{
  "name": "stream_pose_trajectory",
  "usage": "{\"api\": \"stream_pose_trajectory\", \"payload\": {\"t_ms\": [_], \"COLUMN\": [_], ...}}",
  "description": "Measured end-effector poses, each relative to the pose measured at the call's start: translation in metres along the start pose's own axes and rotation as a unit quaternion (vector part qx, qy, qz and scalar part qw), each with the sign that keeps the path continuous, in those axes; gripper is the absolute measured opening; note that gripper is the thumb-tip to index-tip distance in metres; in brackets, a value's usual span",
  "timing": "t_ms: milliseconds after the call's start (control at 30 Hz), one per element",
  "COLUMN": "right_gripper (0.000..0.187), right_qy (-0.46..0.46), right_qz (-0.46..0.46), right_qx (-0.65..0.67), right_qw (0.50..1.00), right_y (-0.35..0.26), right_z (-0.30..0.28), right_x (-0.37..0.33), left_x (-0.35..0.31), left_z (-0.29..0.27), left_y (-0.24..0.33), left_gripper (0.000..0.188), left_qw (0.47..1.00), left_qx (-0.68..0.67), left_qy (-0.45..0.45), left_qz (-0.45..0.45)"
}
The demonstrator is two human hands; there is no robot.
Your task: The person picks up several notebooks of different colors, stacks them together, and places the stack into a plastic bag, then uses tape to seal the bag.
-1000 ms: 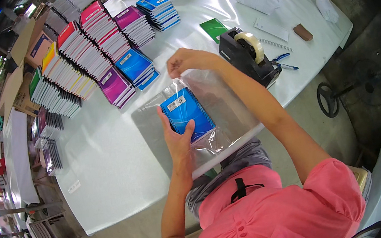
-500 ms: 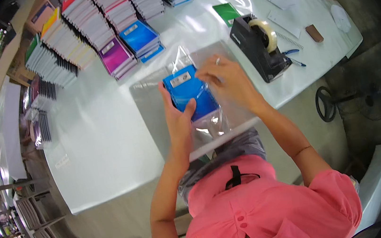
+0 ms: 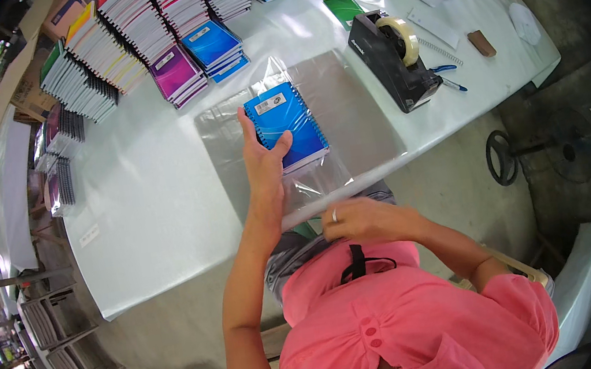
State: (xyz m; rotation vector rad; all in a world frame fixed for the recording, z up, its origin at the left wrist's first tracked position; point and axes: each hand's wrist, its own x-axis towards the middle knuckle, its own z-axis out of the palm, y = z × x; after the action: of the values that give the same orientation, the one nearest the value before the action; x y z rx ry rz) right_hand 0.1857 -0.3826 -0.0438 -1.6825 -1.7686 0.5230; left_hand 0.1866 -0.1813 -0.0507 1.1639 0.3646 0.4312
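Observation:
A small stack of blue spiral notebooks [image 3: 292, 129] rests at a slant on clear plastic sheeting [image 3: 363, 132], with a white barcode label on its top cover. My left hand [image 3: 267, 155] grips its left side, thumb over the cover and fingers along the far left edge. Clear plastic film shows around the stack and below it. My right hand [image 3: 363, 220] is at the table's front edge, close to my waist. Its fingers are curled in, and whatever they may hold is hidden.
Beyond the plastic stand several stacks of notebooks [image 3: 181, 66] in purple, blue, red, yellow and green. To the right are a black tape dispenser [image 3: 391, 62], a green notebook [image 3: 343, 10], a pen [image 3: 454, 84] and a brown block [image 3: 481, 44]. A fan [image 3: 575, 146] stands off the table.
My right hand has left the upper right of the blue notebooks and come back toward my waist. My left hand keeps its grip on the stack.

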Motion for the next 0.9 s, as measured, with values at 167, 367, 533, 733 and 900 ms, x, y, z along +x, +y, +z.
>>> {"api": "stream_pose_trajectory", "payload": {"t_ms": [167,367,533,733,900], "right_gripper": [0.031,0.045,0.045,0.044,0.031], "right_qy": [0.054,0.127,0.128,0.072,0.171], "right_qz": [0.055,0.134,0.143,0.209,0.08], "right_qx": [-0.064,-0.287,-0.334,-0.281,0.037], "right_qw": [0.995,0.94,0.923,0.934,0.981], "right_y": [-0.01,0.009,0.012,0.006,0.006], "right_z": [-0.021,0.017,0.019,0.002,-0.07], "right_x": [0.021,0.046,0.053,0.056,0.051], "left_x": [0.003,0.003,0.004,0.001,0.005], "left_z": [-0.005,-0.004,-0.006,-0.004,-0.015], "left_y": [-0.001,0.0,-0.001,-0.006,-0.027], "left_gripper": [0.094,0.096,0.095,0.091,0.082], "left_qw": [0.997,0.996,0.996,0.996,0.996], "left_qx": [0.075,0.087,0.09,0.085,0.062], "left_qy": [0.008,0.009,0.008,0.004,0.009], "left_qz": [-0.026,0.007,0.006,0.016,0.064]}}
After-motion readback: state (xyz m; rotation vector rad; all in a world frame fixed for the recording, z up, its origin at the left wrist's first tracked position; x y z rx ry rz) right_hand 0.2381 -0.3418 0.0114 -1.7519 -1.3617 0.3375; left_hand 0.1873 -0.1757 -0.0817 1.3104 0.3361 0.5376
